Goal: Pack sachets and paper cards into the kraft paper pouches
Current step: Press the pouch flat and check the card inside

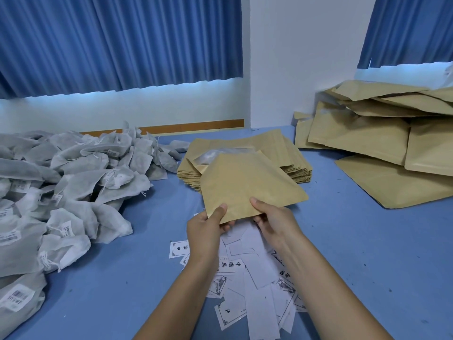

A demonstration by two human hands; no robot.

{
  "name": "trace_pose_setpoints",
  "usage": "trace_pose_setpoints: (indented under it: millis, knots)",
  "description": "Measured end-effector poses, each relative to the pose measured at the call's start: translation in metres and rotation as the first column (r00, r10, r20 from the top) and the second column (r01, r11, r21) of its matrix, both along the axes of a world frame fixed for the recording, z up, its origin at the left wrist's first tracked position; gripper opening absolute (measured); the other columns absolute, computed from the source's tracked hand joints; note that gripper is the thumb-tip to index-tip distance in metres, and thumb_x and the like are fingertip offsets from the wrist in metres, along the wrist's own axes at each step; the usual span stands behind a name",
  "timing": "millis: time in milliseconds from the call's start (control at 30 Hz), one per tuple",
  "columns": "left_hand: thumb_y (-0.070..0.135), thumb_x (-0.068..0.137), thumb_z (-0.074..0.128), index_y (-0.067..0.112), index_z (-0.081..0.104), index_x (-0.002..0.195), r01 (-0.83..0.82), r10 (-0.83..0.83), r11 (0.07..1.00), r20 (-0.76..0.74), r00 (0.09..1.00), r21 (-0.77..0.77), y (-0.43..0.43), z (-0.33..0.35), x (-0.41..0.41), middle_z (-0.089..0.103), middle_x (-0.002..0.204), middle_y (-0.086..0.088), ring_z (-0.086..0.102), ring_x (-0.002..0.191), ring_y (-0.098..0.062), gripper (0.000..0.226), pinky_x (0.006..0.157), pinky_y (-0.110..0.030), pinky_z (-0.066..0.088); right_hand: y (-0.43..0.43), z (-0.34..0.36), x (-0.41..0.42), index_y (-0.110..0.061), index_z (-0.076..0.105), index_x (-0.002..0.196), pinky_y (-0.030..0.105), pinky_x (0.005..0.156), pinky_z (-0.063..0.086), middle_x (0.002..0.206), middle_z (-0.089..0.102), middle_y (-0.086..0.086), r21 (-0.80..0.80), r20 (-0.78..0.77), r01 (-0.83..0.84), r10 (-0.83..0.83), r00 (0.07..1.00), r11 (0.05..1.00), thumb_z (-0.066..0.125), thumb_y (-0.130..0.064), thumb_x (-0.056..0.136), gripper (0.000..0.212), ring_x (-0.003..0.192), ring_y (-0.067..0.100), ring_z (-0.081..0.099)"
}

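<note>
Both forearms reach forward over the blue surface (122, 266). My left hand (206, 231) and right hand (274, 222) pinch the near edge of one kraft pouch (250, 182), thumbs on top and fingers (228, 227) curled beneath. The pouch is held above the paper cards (255, 278).

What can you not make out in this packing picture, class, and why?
Head view:
- Held kraft pouch: contents hidden by opaque paper.
- Paper cards: partly covered by the forearms; print too small.
- Sachet pile: cut by left edge; label text too small.
- Stacked pouches at right: cut by right edge.
</note>
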State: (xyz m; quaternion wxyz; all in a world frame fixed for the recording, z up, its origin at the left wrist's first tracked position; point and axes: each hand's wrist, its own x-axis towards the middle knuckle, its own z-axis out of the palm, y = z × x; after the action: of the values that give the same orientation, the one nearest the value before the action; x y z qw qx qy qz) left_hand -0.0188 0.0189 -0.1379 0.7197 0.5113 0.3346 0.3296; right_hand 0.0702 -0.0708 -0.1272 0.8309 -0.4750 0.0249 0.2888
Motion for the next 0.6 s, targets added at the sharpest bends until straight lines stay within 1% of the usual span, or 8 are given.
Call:
trace_pose_setpoints:
  millis: [67, 133, 267, 400, 467, 500, 567, 600]
  knots:
    - [0.015, 0.086, 0.066, -0.007, 0.066, 0.084, 0.006, -0.006, 1.0, -0.001, 1.0, 0.004, 0.0, -0.002, 0.0, 0.067, 0.064, -0.015, 0.064, 0.068, -0.03, 0.022, 0.071, -0.035, 0.05, -0.002, 0.0, 0.002, -0.001, 0.062, 0.083, 0.02, 0.048, 0.041, 0.076, 0.062, 0.008, -0.006, 0.012, -0.008, 0.008, 1.0, 1.0, 0.067, 0.006, 0.081, 0.009, 0.061, 0.017, 0.051]
    - [0.015, 0.086, 0.067, -0.006, 0.066, 0.083, 0.012, -0.012, 1.0, -0.013, 1.0, 0.003, -0.002, -0.001, 0.001, 0.067, 0.064, -0.014, 0.065, 0.068, -0.029, 0.021, 0.072, -0.036, 0.05, -0.003, 0.0, 0.002, -0.001, 0.062, 0.084, 0.018, 0.045, 0.042, 0.077, 0.063, 0.007, -0.014, 0.004, -0.004, 0.004, 1.0, 1.0, 0.068, 0.006, 0.081, 0.01, 0.06, 0.015, 0.053]
    - [0.014, 0.086, 0.067, -0.001, 0.067, 0.081, 0.0, 0.0, 1.0, -0.004, 1.0, -0.016, 0.001, 0.001, 0.001, 0.068, 0.062, -0.01, 0.064, 0.06, -0.021, 0.016, 0.068, -0.031, 0.051, -0.005, 0.001, 0.005, -0.006, 0.062, 0.086, 0.019, 0.05, 0.046, 0.082, 0.066, 0.004, 0.029, -0.037, 0.035, -0.033, 0.999, 0.999, 0.069, 0.005, 0.081, 0.013, 0.07, 0.014, 0.06]
    - [0.012, 0.087, 0.066, -0.005, 0.068, 0.089, 0.014, -0.014, 1.0, 0.015, 1.0, -0.025, -0.001, 0.001, 0.0, 0.07, 0.076, -0.02, 0.067, 0.07, -0.031, 0.018, 0.076, -0.037, 0.053, -0.009, 0.002, 0.01, -0.005, 0.062, 0.087, 0.016, 0.04, 0.041, 0.085, 0.065, 0.005, 0.023, -0.01, 0.057, -0.057, 0.998, 0.998, 0.067, 0.008, 0.08, 0.015, 0.069, 0.014, 0.059]
    - [0.012, 0.087, 0.066, -0.003, 0.069, 0.089, 0.016, -0.016, 1.0, 0.008, 1.0, -0.013, -0.002, 0.001, 0.002, 0.07, 0.076, -0.019, 0.067, 0.07, -0.03, 0.016, 0.076, -0.037, 0.053, -0.009, 0.001, 0.012, -0.005, 0.062, 0.088, 0.017, 0.042, 0.043, 0.087, 0.066, 0.005, 0.01, -0.01, 0.04, -0.04, 0.999, 0.999, 0.067, 0.007, 0.081, 0.015, 0.071, 0.014, 0.06]
    - [0.012, 0.087, 0.066, -0.002, 0.069, 0.087, 0.015, -0.015, 1.0, 0.004, 1.0, -0.007, -0.002, 0.002, 0.002, 0.07, 0.074, -0.017, 0.066, 0.068, -0.028, 0.015, 0.074, -0.036, 0.053, -0.01, 0.001, 0.013, -0.006, 0.063, 0.088, 0.018, 0.048, 0.046, 0.088, 0.067, 0.005, 0.012, -0.022, 0.041, -0.041, 0.999, 0.999, 0.068, 0.006, 0.081, 0.015, 0.075, 0.014, 0.061]
    - [0.014, 0.087, 0.066, 0.001, 0.069, 0.082, 0.008, -0.008, 1.0, -0.003, 1.0, -0.008, 0.0, 0.002, 0.001, 0.07, 0.069, -0.014, 0.064, 0.062, -0.024, 0.014, 0.066, -0.031, 0.051, -0.013, -0.001, 0.017, -0.007, 0.063, 0.088, 0.018, 0.055, 0.05, 0.093, 0.067, 0.005, 0.008, -0.055, 0.078, -0.077, 0.995, 0.997, 0.069, 0.003, 0.081, 0.014, 0.082, 0.015, 0.063]
    - [0.014, 0.087, 0.066, 0.001, 0.068, 0.08, 0.006, -0.006, 1.0, -0.009, 1.0, -0.011, 0.001, 0.002, 0.0, 0.069, 0.067, -0.013, 0.063, 0.058, -0.022, 0.014, 0.062, -0.027, 0.05, -0.015, -0.001, 0.02, -0.006, 0.062, 0.088, 0.017, 0.052, 0.05, 0.093, 0.066, 0.006, -0.004, -0.061, 0.103, -0.103, 0.993, 0.995, 0.07, 0.003, 0.08, 0.014, 0.082, 0.015, 0.062]
